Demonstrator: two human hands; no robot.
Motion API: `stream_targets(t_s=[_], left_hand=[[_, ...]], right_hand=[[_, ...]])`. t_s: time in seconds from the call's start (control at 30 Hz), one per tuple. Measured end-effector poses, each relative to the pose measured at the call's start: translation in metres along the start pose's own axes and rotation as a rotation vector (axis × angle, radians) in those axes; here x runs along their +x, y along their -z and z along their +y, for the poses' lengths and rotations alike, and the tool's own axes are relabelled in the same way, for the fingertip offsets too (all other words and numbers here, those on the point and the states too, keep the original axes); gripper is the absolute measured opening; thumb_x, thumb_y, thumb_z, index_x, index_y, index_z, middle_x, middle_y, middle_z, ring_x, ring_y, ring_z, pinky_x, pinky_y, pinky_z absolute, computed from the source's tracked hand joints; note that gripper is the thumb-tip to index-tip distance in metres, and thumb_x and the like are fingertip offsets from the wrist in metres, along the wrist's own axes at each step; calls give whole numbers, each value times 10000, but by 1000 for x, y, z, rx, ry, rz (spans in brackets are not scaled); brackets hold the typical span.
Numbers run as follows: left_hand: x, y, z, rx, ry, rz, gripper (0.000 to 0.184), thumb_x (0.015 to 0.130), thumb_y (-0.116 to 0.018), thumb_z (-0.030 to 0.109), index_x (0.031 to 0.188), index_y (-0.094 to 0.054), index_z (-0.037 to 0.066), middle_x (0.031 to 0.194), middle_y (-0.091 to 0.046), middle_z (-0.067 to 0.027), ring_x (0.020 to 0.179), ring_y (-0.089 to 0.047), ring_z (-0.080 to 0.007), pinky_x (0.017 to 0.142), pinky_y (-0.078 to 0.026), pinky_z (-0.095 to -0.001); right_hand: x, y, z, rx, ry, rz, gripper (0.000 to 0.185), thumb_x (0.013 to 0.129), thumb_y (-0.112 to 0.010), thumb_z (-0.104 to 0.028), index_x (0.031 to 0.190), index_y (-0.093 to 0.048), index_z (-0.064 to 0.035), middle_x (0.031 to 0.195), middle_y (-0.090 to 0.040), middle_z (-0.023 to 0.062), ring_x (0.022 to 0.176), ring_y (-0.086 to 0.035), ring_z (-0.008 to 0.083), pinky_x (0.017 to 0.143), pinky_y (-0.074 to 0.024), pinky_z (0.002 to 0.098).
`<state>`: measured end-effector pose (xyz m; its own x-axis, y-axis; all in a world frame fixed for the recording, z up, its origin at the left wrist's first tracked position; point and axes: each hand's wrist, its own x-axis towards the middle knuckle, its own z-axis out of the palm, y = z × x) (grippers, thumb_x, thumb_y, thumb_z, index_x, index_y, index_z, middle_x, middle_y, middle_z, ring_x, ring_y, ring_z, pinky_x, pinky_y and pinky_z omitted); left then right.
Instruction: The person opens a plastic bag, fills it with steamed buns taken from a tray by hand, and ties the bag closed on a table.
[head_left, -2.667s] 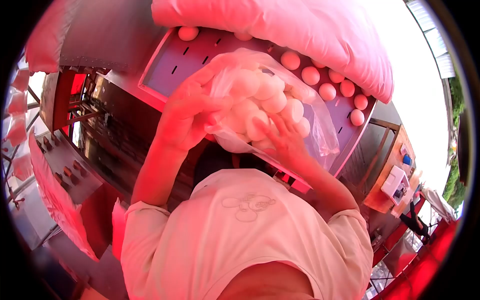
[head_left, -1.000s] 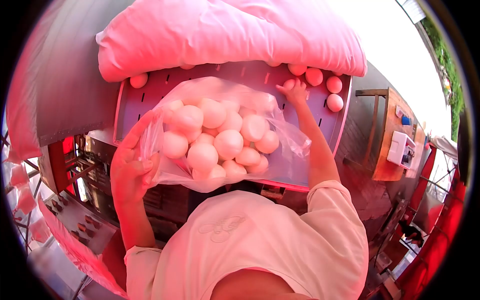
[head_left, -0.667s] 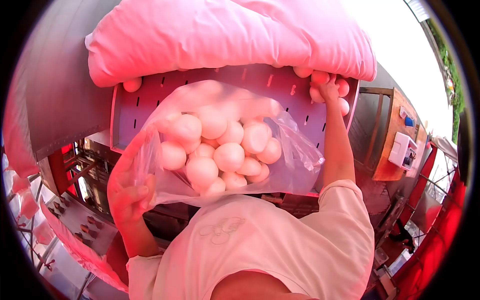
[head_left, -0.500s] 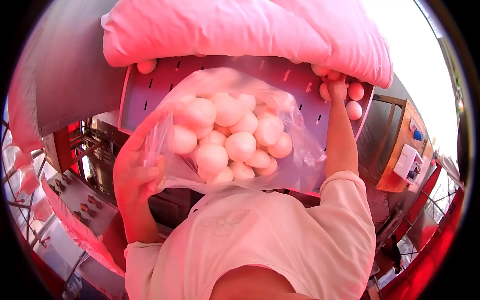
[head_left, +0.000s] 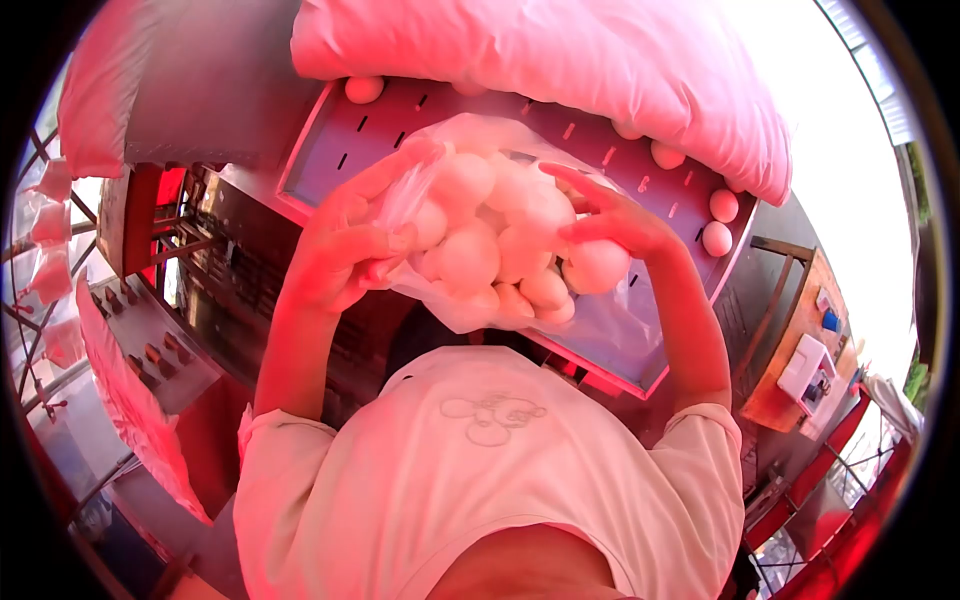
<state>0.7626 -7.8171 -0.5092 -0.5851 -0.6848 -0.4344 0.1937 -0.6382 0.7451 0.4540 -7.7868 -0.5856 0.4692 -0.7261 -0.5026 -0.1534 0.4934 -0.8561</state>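
Note:
A clear plastic bag [head_left: 430, 297] bulges with several smooth, round, pale buns [head_left: 468, 257] in front of my chest. My left hand [head_left: 350, 245] grips the bag's left edge between bent fingers and thumb. Over the bag's right side, my right hand [head_left: 625, 225] curls its fingers round a bun [head_left: 597, 267]; whether it holds more than one is hard to tell. Behind the bag lies a purple slotted tray [head_left: 660, 215]. Loose buns rest in it, two of them near the right wall, including a bun [head_left: 716, 239].
A thick pink quilt [head_left: 540, 60] covers the tray's far part, with some buns peeking from under its edge. To the right stands a wooden table [head_left: 770, 375] with a white box [head_left: 806, 372] and a blue object [head_left: 831, 320]. A metal surface [head_left: 220, 90] lies at left.
My right hand has come from the tray's right corner to the bag, bringing a bun. Fewer buns sit in that corner. The bag has moved up slightly, and my view has shifted.

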Motion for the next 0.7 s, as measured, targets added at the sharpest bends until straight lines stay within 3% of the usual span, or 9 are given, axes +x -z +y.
stream_targets(t_s=[0.07,0.13,0.2,0.3,0.33,0.4,0.5,0.6,0.7], left_hand=[[-19,9,-2,20,-19,26,770,696,-494,-24,1433,-270,-48,1435,-391,-134,466,-394,-33,399,-309,-170],[-29,12,-1,43,-81,44,766,695,-490,-30,1430,-275,-50,1448,-376,-129,467,-390,-30,402,-309,-172],[-35,13,1,67,-119,56,759,699,-487,-38,1429,-280,-47,1444,-376,-129,470,-391,-31,408,-312,-176],[-32,19,1,90,-67,97,742,714,-497,-39,1427,-293,-33,1358,-461,-136,476,-396,-37,417,-321,-183],[-33,23,-3,227,-26,163,684,721,-507,-35,1386,-350,-32,1257,-507,-127,472,-396,-41,418,-324,-185],[-34,38,-15,519,64,283,574,734,-528,-27,1305,-463,-30,1055,-599,-108,463,-394,-49,421,-331,-188],[-34,70,-29,854,428,63,270,785,-570,14,1053,-595,-9,764,-564,-38,450,-387,-48,414,-324,-195],[-26,41,13,344,393,-4,53,849,-580,67,865,-598,20,689,-534,-15,439,-372,-35,402,-304,-195],[7,-10,49,230,105,-126,141,919,-556,142,937,-554,2,799,-524,-47,472,-365,-19,402,-282,-171]], right_hand=[[32,21,22,90,-59,231,722,780,-683,-289,1408,-386,-95,1305,-508,187,1178,-520,277,987,-404,364],[35,21,13,-534,-399,572,513,863,-594,-275,1301,-484,-32,1132,-584,239,1085,-565,288,911,-421,387],[39,25,79,-830,-260,606,483,875,-593,-313,1231,-525,6,1085,-587,267,1055,-573,336,888,-426,411],[16,15,135,-759,280,861,543,881,-596,-320,1303,-473,-2,1156,-574,237,1099,-545,341,920,-403,422],[-2,11,126,-631,162,797,665,874,-618,-362,1381,-375,-7,1254,-526,254,1193,-482,391,995,-375,428],[-24,20,137,-735,204,853,680,864,-634,-356,1381,-371,-1,1267,-520,251,1212,-470,380,1015,-360,422],[-49,27,138,-891,178,849,709,830,-673,-341,1381,-378,-6,1322,-482,242,1236,-454,364,1040,-344,418],[-76,24,119,-975,73,812,707,824,-675,-303,1391,-369,-12,1349,-462,234,1258,-435,355,1055,-331,420],[-106,19,106,-946,29,721,686,830,-661,-257,1396,-363,-6,1348,-467,233,1258,-443,347,1050,-342,419]])
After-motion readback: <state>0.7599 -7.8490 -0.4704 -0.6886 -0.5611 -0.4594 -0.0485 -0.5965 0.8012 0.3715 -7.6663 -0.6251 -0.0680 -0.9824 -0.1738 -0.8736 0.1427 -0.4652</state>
